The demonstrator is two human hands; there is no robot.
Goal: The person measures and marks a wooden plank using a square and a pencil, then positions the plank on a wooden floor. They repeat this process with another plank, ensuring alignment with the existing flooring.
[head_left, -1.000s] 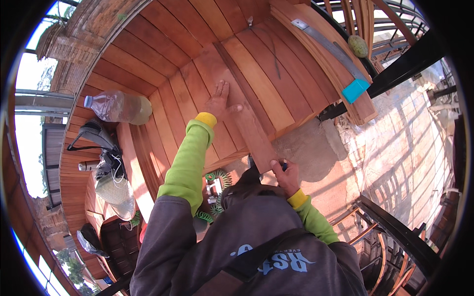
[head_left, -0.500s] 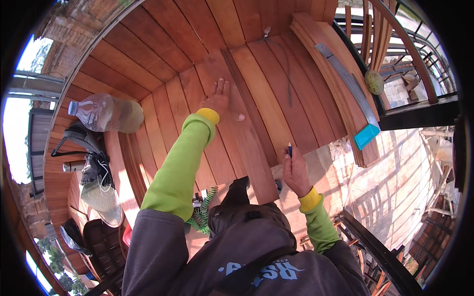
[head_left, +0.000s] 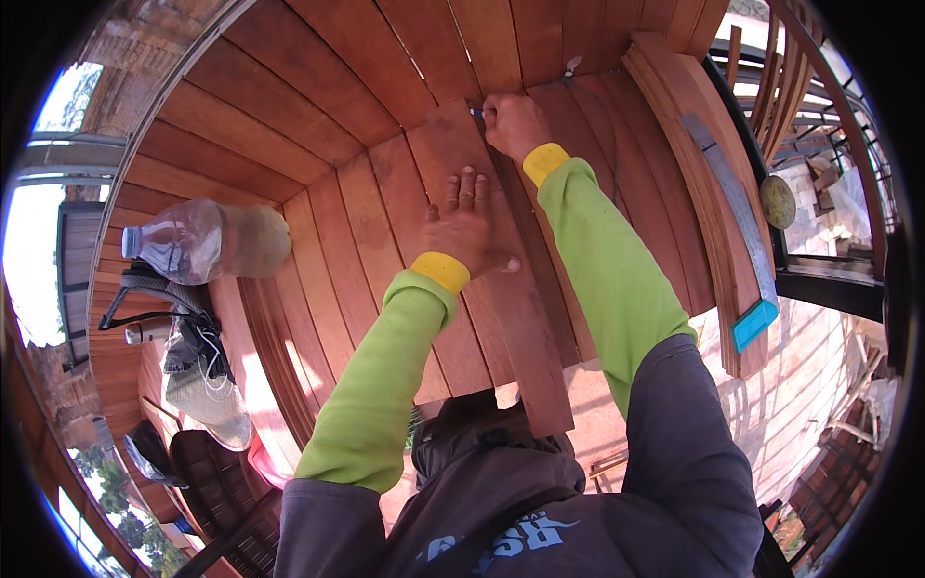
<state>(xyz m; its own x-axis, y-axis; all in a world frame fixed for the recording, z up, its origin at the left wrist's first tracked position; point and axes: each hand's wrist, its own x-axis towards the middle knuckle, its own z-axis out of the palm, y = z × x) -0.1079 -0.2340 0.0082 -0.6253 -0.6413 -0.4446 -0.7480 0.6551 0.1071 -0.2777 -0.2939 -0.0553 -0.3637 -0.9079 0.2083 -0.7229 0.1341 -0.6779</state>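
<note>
A loose reddish wooden plank (head_left: 528, 361) lies along the slatted wooden bench (head_left: 337, 241), its near end sticking out past the front edge. My left hand (head_left: 461, 222) is spread flat on this plank, fingers apart. At the plank's far end, close to the back wall, my right hand (head_left: 511, 125) is closed round a small dark blue pencil, mostly hidden by the fingers, beside the plank's edge.
A water jug (head_left: 207, 241), a bundle of straps (head_left: 193, 328) and a pale hat (head_left: 207, 405) sit at the left. Stacked boards (head_left: 684, 91) carry a steel square with turquoise handle (head_left: 754, 324) at the right, near an oval fruit-like object (head_left: 778, 200). Dark metal frames border that side.
My right hand has moved from the plank's near end up to its far end with the pencil. My left hand stays spread on the plank, now slightly lower in the picture.
</note>
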